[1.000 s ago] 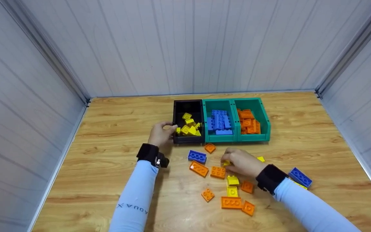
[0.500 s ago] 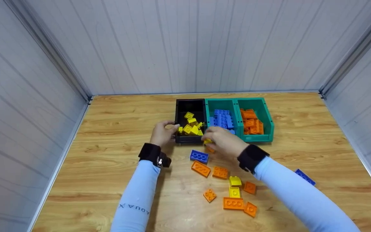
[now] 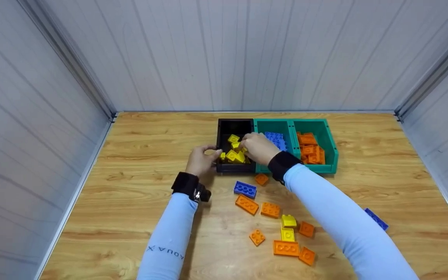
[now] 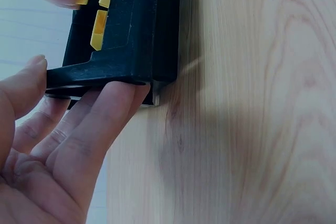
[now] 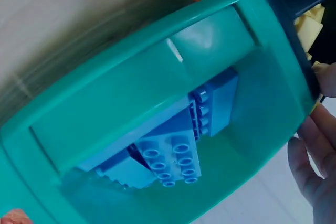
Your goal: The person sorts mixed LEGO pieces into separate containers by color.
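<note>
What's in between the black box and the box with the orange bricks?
The middle green bin, holding blue bricks, sits between the black bin and the end green bin. The head view shows all three.

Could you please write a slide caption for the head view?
Left hand holding a black bin, right hand at its yellow bricks, beside two green bins of blue bricks and orange bricks.

In the head view, dark lettering (image 3: 165, 252) reading "AQUA" and a separate "X" crosses the pale blue left sleeve (image 3: 169, 231), low and left of centre, the X leftmost.
</note>
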Demonstrator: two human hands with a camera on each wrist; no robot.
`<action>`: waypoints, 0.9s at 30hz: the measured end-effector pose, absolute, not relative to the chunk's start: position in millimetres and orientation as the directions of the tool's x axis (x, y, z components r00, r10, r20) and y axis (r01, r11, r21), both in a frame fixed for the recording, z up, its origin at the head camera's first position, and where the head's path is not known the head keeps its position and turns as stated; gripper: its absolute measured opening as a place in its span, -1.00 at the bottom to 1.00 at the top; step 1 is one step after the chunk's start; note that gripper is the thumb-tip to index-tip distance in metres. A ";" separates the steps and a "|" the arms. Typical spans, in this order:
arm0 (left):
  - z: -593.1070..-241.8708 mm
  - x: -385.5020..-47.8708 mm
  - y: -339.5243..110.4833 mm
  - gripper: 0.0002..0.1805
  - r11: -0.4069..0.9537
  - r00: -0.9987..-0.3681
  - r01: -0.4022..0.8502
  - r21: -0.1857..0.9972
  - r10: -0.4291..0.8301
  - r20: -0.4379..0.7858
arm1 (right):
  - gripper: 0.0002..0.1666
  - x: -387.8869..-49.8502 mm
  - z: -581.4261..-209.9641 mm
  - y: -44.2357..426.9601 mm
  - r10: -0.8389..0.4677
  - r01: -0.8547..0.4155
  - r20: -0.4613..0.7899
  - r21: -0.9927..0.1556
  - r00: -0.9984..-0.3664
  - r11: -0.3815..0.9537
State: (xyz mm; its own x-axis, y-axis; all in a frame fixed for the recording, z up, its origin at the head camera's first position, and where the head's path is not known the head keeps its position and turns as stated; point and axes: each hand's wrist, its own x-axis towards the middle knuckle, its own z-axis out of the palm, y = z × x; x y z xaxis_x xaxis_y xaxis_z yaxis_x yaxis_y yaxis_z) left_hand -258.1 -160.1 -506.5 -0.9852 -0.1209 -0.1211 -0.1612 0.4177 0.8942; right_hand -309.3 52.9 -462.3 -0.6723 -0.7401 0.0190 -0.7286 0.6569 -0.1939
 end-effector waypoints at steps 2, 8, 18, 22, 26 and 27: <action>-505.3 -257.4 -159.0 -0.58 0.416 -0.985 -0.162 0.895 -0.119 -0.123 | -0.75 -309.6 -463.8 53.6 -0.744 -0.733 0.014 -0.182 -0.668 0.655; -502.3 -255.9 -158.0 -0.56 0.424 -0.983 -0.174 0.889 -0.122 -0.134 | -0.71 -301.9 -458.2 64.9 -0.760 -0.749 0.061 -0.239 -0.647 0.618; -504.2 -257.1 -159.4 -0.55 0.433 -0.983 -0.179 0.883 -0.115 -0.143 | -0.71 -239.9 -452.0 132.0 -0.709 -0.691 0.116 -0.377 -0.695 0.616; -504.2 -257.9 -159.8 -0.55 0.444 -0.982 -0.184 0.877 -0.120 -0.146 | -0.68 -201.8 -466.0 164.8 -0.649 -0.595 0.050 -0.458 -0.759 0.661; -505.3 -258.7 -159.8 -0.53 0.452 -0.980 -0.198 0.870 -0.117 -0.162 | -0.64 -170.4 -481.2 186.6 -0.600 -0.505 -0.022 -0.515 -0.800 0.692; -505.6 -259.2 -159.6 -0.53 0.457 -0.980 -0.197 0.868 -0.117 -0.161 | -0.64 -164.2 -484.7 190.0 -0.594 -0.495 -0.029 -0.521 -0.804 0.695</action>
State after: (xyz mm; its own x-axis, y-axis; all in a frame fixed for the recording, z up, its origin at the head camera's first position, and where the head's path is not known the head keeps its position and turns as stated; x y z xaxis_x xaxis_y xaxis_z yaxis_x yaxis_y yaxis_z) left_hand -259.2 -159.6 -505.6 -0.9801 -0.1170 -0.1606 -0.1967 0.4568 0.8676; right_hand -164.2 190.0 -484.7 -0.8038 -0.5942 -0.0289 -0.4954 0.6954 -0.5207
